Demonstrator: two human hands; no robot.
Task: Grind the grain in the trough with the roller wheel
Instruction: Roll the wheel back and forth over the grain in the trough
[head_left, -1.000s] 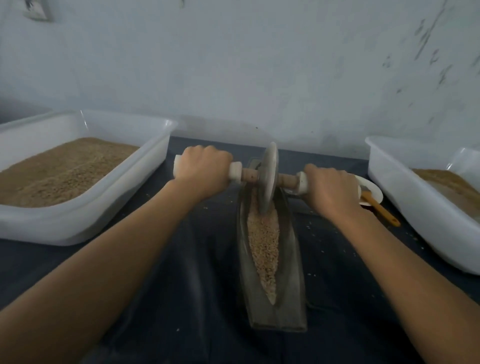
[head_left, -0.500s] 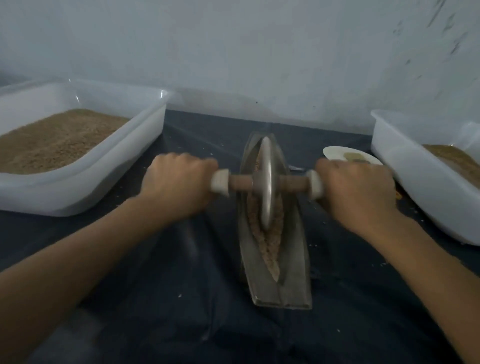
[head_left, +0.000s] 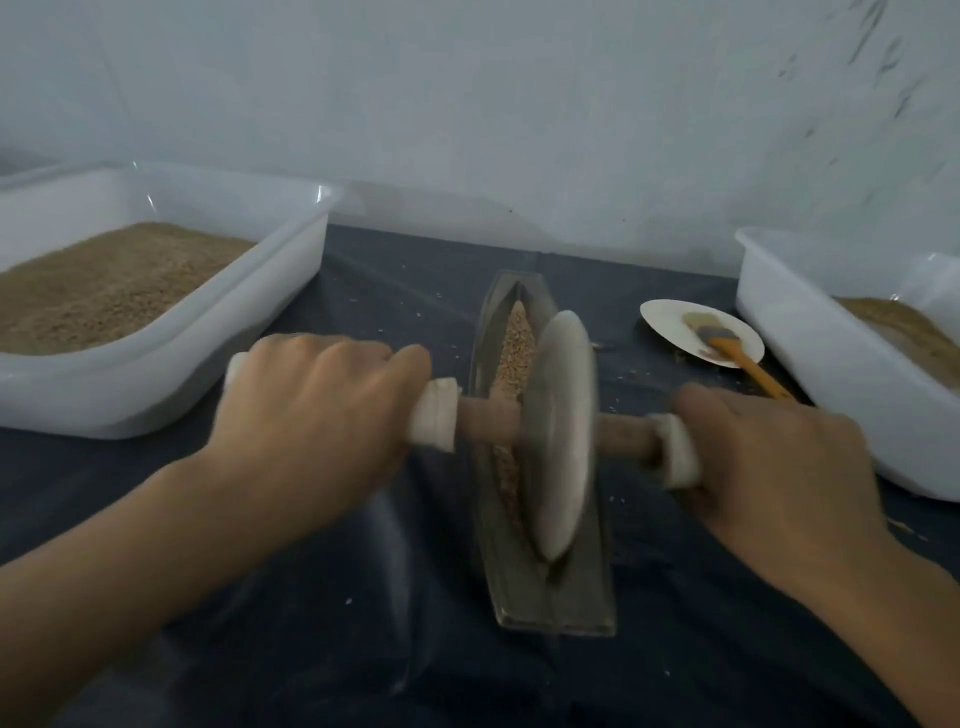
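A narrow boat-shaped metal trough (head_left: 582, 608) lies lengthwise on the dark cloth, with brown grain (head_left: 517, 338) along its groove. The grey roller wheel (head_left: 558, 431) stands on edge in the near half of the trough, tilted slightly right and blurred. A wooden axle runs through it, with white-capped handles on both sides. My left hand (head_left: 317, 415) grips the left handle. My right hand (head_left: 769, 457) grips the right handle. The grain under the wheel is hidden.
A large white tub (head_left: 280, 270) of grain stands at the left, and a second white tub (head_left: 810, 332) at the right. A small plate (head_left: 670, 317) with an orange-handled brush (head_left: 748, 369) sits between trough and right tub. Loose grains dot the cloth; a wall is behind.
The wheel has rolled from the trough's far end toward me into the near half, both hands moving back with it. Grain at the far end now shows.
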